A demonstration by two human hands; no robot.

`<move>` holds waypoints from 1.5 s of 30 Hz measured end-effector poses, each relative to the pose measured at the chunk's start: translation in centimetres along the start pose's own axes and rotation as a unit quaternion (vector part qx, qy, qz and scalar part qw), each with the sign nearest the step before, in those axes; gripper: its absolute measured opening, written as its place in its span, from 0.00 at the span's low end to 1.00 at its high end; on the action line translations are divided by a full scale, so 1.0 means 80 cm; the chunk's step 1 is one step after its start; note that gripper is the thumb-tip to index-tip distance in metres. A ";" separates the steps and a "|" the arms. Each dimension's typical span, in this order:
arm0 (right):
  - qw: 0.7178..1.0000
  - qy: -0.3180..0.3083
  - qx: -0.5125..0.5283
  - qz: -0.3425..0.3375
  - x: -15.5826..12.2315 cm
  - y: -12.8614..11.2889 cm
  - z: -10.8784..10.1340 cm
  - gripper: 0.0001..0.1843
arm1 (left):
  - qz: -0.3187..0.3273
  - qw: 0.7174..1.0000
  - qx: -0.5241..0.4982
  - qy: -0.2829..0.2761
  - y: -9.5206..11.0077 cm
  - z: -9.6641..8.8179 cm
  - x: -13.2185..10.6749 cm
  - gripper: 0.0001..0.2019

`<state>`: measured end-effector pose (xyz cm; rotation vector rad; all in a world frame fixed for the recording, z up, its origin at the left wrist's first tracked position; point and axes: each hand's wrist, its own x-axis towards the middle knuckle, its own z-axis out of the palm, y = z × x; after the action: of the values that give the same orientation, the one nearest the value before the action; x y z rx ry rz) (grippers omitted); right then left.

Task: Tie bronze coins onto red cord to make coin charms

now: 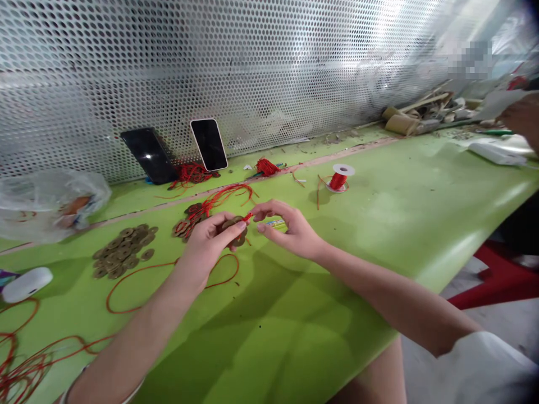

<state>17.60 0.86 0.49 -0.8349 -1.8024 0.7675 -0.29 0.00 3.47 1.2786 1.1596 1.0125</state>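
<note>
- Our left hand (206,241) pinches coins (240,241) with red cord (247,217) over the table (370,224).
- Our right hand (292,229) waits beside, thumb and fingers parted; contact unclear.
- We judge coins hard, slippery, best held by rims; cord light, limp.
- Beyond: spool (338,181).

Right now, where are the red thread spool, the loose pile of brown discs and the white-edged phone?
Red thread spool (338,180): head view, on its wound thread.
Pile of brown discs (123,251): head view, near its middle.
White-edged phone (209,145): head view, on its dark screen.
</note>
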 end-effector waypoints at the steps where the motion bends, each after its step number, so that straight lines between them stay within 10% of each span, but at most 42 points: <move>1: 1.000 -0.001 0.019 0.000 -0.001 -0.002 0.001 0.10 | 0.001 1.000 0.003 -0.003 -0.001 0.001 -0.001 0.09; 18: 0.987 0.036 0.137 0.080 0.000 0.005 0.007 0.10 | 0.002 0.999 0.015 0.030 -0.007 0.003 -0.001 0.10; 37: 0.910 0.119 0.348 0.194 0.016 0.018 -0.012 0.15 | 0.008 0.998 -0.025 0.056 -0.005 0.002 0.001 0.10; 45: 0.915 0.057 0.351 0.192 0.015 0.019 -0.016 0.11 | -0.017 0.996 -0.071 0.054 -0.008 0.002 0.004 0.11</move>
<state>18.76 2.88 0.29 -0.7187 -1.1218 1.4746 -0.14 0.21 2.80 1.1014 1.1654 1.1294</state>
